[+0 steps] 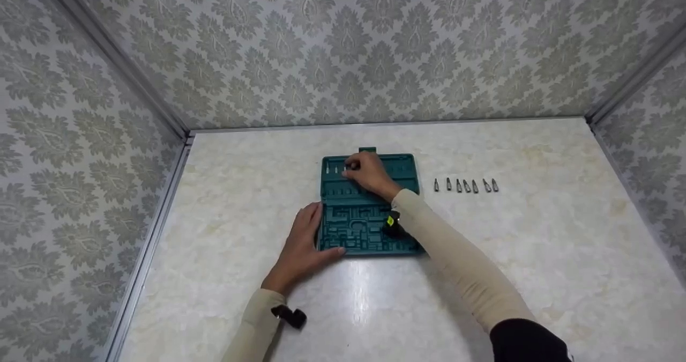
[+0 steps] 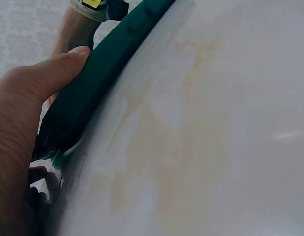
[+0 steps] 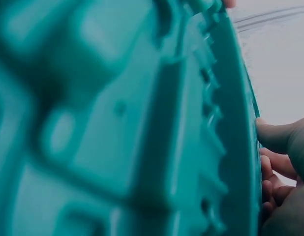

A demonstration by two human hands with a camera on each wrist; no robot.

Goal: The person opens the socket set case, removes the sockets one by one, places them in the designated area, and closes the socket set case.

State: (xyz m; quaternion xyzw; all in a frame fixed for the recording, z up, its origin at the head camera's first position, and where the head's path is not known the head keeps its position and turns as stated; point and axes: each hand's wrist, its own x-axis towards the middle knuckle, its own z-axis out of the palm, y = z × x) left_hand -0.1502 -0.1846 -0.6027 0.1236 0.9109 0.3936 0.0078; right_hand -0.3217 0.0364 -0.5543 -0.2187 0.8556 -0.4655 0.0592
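Note:
A green plastic bit case lies opened flat on the table, with moulded recesses in both halves. My left hand grips its near left corner, thumb along the front edge and fingers at the left side. In the left wrist view, that thumb presses on the case's rim. Over the far half, my right hand pinches a small metal bit, partly hidden by the fingertips. Two other bits stand in slots left of it. The right wrist view shows the case close and blurred.
Several small metal bits lie in a loose row on the pale table, right of the case. The patterned wall rises behind the table's far edge, with more wall panels at both sides.

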